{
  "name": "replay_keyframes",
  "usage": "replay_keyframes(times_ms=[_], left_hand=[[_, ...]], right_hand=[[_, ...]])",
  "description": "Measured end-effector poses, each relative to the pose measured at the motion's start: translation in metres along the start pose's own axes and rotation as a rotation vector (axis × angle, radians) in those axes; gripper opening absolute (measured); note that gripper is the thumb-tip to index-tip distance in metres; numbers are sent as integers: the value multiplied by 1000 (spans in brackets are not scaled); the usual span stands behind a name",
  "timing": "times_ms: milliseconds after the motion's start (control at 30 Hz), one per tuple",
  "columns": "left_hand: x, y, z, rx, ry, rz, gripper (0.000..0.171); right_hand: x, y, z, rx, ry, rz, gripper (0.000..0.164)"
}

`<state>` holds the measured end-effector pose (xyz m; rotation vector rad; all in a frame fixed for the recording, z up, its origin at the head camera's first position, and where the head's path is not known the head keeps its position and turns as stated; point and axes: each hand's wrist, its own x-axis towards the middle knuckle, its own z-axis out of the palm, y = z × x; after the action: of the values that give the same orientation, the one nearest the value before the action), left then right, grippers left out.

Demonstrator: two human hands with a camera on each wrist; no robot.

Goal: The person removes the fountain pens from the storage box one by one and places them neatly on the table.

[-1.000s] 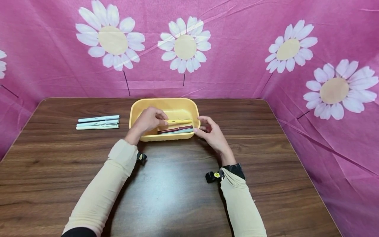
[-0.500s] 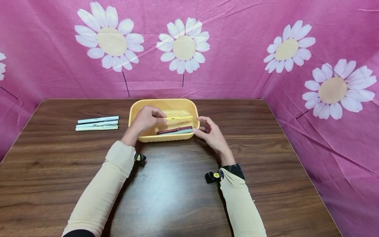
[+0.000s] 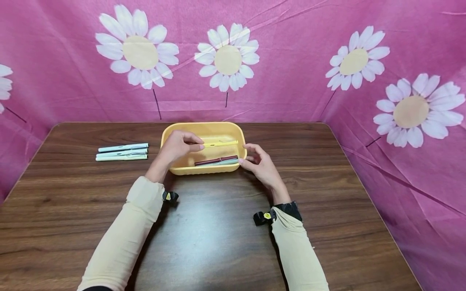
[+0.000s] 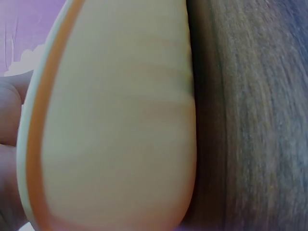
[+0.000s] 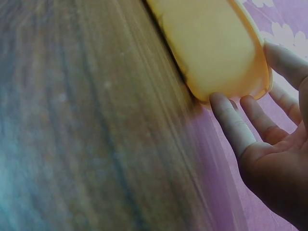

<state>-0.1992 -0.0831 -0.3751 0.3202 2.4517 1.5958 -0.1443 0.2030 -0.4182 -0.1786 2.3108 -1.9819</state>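
Observation:
My left hand point(image 3: 177, 145) pinches the end of a yellow pen point(image 3: 221, 143) between thumb and fingers. The pen lies level over the inside of a yellow plastic basket point(image 3: 204, 170), its clip end pointing right. Along the basket's near wall rest a dark red pen point(image 3: 216, 161) and a pale blue-green pen point(image 3: 223, 162). With spread fingers, my right hand point(image 3: 263, 167) touches the basket's right end, the thumb at the rim. The right wrist view shows its fingertips point(image 5: 221, 101) against the basket's outer wall. In the left wrist view the basket's wall point(image 4: 115, 120) hides most of the left hand.
Several pale blue and pale green pens point(image 3: 122, 152) lie side by side on the wooden table point(image 3: 211, 234), left of the basket. A pink cloth point(image 3: 284, 64) with white daisies hangs behind the table and along its right side.
The yellow pen has risen a little away from the near wall, held in the left hand, which has shifted slightly left. The right hand stays at the basket's end.

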Motion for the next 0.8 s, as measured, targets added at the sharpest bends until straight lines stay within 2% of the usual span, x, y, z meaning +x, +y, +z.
replay_keyframes(times_ms=[500,800], left_hand=[[-9,-3,-8,-43,63,30,15],[-15,-1,-17,-47,97,-13,19]], right_hand=[[-1,-1,1,4,7,9,51],[-1,-1,0,-1,7,7,50]])
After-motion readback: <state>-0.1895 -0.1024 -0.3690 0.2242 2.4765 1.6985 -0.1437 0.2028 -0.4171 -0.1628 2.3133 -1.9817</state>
